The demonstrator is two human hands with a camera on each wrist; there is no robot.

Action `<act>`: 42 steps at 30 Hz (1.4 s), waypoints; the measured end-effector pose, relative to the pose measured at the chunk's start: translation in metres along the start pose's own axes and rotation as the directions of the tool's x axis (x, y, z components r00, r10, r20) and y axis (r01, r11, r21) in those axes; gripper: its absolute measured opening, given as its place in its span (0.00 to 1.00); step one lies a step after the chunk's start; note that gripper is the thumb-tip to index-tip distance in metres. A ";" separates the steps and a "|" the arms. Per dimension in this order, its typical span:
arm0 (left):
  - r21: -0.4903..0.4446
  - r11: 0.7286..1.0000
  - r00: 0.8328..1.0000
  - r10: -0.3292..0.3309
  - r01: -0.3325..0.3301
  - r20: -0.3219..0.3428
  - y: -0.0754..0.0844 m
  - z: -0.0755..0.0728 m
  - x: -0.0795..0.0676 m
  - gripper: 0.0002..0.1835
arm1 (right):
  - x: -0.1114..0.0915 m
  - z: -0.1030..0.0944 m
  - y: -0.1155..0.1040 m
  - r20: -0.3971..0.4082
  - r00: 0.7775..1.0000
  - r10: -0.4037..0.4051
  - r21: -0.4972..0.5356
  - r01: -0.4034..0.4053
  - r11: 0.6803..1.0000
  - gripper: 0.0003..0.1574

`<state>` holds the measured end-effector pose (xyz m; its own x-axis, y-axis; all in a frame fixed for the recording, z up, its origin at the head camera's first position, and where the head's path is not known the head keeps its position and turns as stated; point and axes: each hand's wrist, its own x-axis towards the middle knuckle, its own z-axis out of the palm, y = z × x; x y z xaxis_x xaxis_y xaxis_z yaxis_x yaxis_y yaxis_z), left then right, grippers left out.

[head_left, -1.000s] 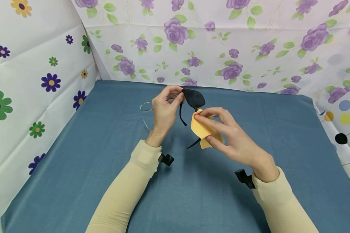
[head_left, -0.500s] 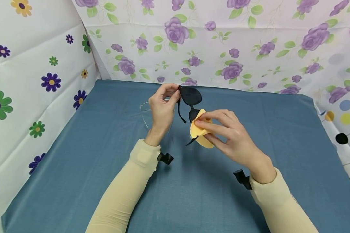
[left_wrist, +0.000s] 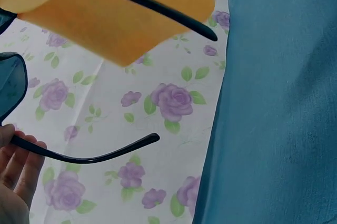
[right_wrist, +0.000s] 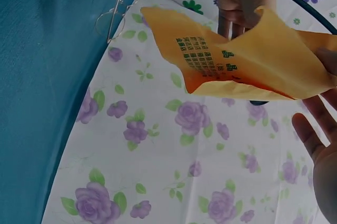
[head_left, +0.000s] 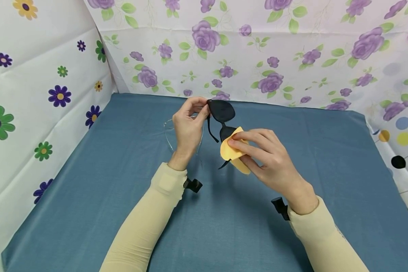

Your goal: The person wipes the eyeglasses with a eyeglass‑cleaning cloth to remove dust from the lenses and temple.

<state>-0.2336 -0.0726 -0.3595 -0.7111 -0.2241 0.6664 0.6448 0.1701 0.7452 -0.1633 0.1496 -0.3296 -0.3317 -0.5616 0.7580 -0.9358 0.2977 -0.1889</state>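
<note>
Black sunglasses [head_left: 221, 110] are held up above the table by my left hand [head_left: 189, 124], whose thumb and fingers pinch the frame at its upper left corner near the hinge. One temple arm [left_wrist: 95, 158] hangs free in the left wrist view. My right hand [head_left: 270, 162] pinches a yellow cleaning cloth [head_left: 229, 152] folded over the lower lens, which it mostly covers. Printed dark characters show on the cloth [right_wrist: 210, 58] in the right wrist view. The tip of the other temple pokes out below the cloth.
Thin wire-framed eyeglasses [head_left: 168, 134] lie on the blue tablecloth [head_left: 129, 151] behind my left hand, partly hidden by it. A flowered sheet [head_left: 244, 49] hangs along the back edge, and another [head_left: 37, 94] on the left.
The sunglasses and my left hand have shifted slightly left, baring the bridge and part of the lower lens. My right hand with the cloth has moved a little left too.
</note>
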 end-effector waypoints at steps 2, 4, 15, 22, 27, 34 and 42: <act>-0.005 1.000 1.000 -0.011 0.011 0.016 0.001 0.001 0.000 0.08 | -0.001 0.000 0.001 0.027 1.000 0.012 -0.014 -0.011 1.000 0.19; -0.007 1.000 0.999 -0.018 0.018 0.029 0.002 0.001 -0.001 0.08 | -0.002 -0.001 0.001 0.052 0.998 0.026 -0.025 -0.025 0.999 0.26; -0.024 0.999 0.998 -0.029 0.030 0.059 0.007 0.001 0.002 0.10 | -0.004 -0.003 0.003 0.079 0.996 0.049 -0.082 -0.043 0.996 0.42; -0.039 0.998 0.997 -0.047 0.049 0.057 0.009 -0.001 0.004 0.10 | -0.004 0.001 0.006 -0.154 0.988 -0.024 -0.107 0.007 0.994 0.19; -0.052 0.997 0.997 -0.061 0.064 0.057 0.009 -0.001 0.003 0.10 | -0.005 0.007 0.007 -0.297 0.953 -0.055 -0.164 0.006 0.986 0.17; -0.048 0.996 0.995 -0.072 0.075 0.066 0.011 0.000 0.001 0.10 | -0.004 0.017 0.009 -0.497 0.863 -0.096 -0.211 -0.013 0.977 0.05; -0.051 0.997 0.998 -0.059 0.060 0.021 0.010 0.000 0.003 0.10 | -0.006 0.010 0.009 -0.354 0.931 -0.091 -0.163 0.034 0.986 0.09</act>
<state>-0.2290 -0.0719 -0.3499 -0.7535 -0.2135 0.6218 0.6145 0.1076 0.7816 -0.1708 0.1475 -0.3418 -0.1813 -0.2766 0.9437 -0.9146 0.4002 -0.0584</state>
